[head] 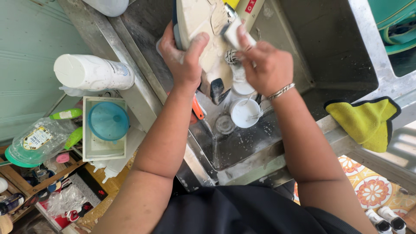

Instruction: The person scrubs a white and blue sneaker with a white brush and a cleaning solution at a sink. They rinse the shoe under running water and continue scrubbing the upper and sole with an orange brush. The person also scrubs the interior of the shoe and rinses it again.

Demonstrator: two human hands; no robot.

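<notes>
We find the board [203, 34] held upright over the sink [342, 56], left hand [184, 58] clamped on its edge, right hand [264, 65] closed on a sponge [236, 32] against its face. Suds cover the board, so we judge scrubbing under way and rinsing outstanding; a white cup [245, 112] below it remains unwashed.
</notes>
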